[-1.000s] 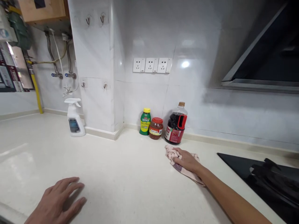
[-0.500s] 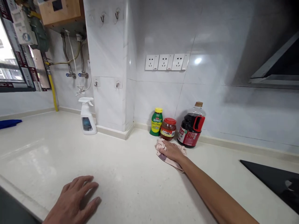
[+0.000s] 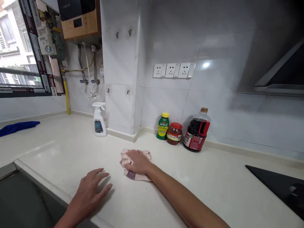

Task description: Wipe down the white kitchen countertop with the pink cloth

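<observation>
Gripping a pink cloth (image 3: 126,162) with the right hand (image 3: 138,161), bending close-set fingers over its folds and pressing it onto the white counter (image 3: 197,186). Covering much of the cloth with palm and wrist, hiding the fingertips partly among the creases. Spreading the left hand (image 3: 91,189) loosely just beside it, thumb apart; cannot tell whether touching the counter. Seeing farther off, by the wall, a green bottle (image 3: 163,127) bearing Chinese characters too small to read surely, a red-lidded jar (image 3: 174,134) with a small printed label, and a dark jug (image 3: 196,134) with red-and-white labelling, likewise too small. Finding the label of the white spray bottle (image 3: 99,121) blurred into squares. Losing a blue cloth (image 3: 20,126) past the left edge, and a black hob (image 3: 275,182) and range hood (image 3: 282,76) past the right.
</observation>
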`<state>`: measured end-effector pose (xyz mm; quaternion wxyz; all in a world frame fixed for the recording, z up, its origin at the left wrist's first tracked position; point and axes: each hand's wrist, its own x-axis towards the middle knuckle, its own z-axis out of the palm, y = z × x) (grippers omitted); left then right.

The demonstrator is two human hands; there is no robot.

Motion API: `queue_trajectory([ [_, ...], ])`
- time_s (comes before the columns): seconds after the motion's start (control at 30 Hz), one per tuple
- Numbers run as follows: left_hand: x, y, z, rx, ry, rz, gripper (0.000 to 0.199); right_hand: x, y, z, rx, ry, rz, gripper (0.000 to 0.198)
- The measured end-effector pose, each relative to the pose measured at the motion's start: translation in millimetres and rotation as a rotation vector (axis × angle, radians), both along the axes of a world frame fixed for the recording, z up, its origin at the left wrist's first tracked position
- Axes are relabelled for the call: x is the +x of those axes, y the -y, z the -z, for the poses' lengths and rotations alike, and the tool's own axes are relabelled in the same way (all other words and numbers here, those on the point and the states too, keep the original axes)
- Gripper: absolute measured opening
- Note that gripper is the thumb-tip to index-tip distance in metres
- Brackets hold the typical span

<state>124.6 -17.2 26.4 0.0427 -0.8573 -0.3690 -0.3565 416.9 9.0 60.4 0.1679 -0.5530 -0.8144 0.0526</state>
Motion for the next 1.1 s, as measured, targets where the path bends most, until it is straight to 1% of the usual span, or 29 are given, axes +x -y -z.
queue_trajectory([
  [0.07, 0, -1, 1.1, 0.017, 0.008, 0.000, 0.038, -14, 18, 0, 0.015, -0.012, -0.095, 0.067],
  [0.13, 0, -2, 1.7, 0.029, 0.012, -0.004, 0.039, -16, 36, 0, 0.026, -0.028, -0.150, 0.068],
  [0.2, -1, -1, 1.5, 0.030, 0.015, -0.009, 0.040, -5, 53, 0, 0.033, -0.044, -0.149, 0.066],
  [0.27, 0, 0, 0.3, 0.018, 0.013, -0.013, 0.041, 17, 68, 0, 0.036, -0.058, -0.087, 0.065],
  [0.33, 0, 3, -1.6, -0.004, 0.007, -0.022, 0.042, 49, 85, 1, 0.040, -0.066, 0.022, 0.065],
  [0.43, 2, 7, -4.8, -0.032, -0.003, -0.030, 0.042, 114, 118, 10, 0.043, -0.070, 0.229, 0.066],
  [0.5, 3, 10, -6.8, -0.041, -0.017, -0.021, 0.041, 165, 141, 19, 0.033, -0.066, 0.408, 0.074],
  [0.57, 4, 13, -8.6, -0.052, -0.031, -0.010, 0.040, 214, 161, 27, 0.002, 0.023, 0.627, 0.075],
  [0.63, 4, 14, -10.2, -0.071, -0.037, -0.001, 0.040, 252, 171, 32, -0.057, 0.103, 0.828, 0.078],
  [0.7, 4, 15, -11.7, -0.095, -0.039, 0.007, 0.041, 273, 170, 31, -0.089, 0.137, 0.967, 0.080],
  [0.77, 5, 15, -12.9, -0.110, -0.038, 0.013, 0.042, 276, 157, 28, -0.085, 0.145, 1.031, 0.079],
  [0.83, 5, 16, -14.0, -0.108, -0.038, 0.022, 0.041, 264, 136, 25, -0.069, 0.155, 1.034, 0.074],
  [0.93, 5, 18, -15.4, -0.077, -0.041, 0.042, 0.040, 233, 97, 23, -0.043, 0.167, 0.954, 0.067],
  [1.1, 6, 22, -16.8, -0.043, -0.026, 0.056, 0.034, 168, 30, 17, -0.014, 0.161, 0.758, 0.060],
])
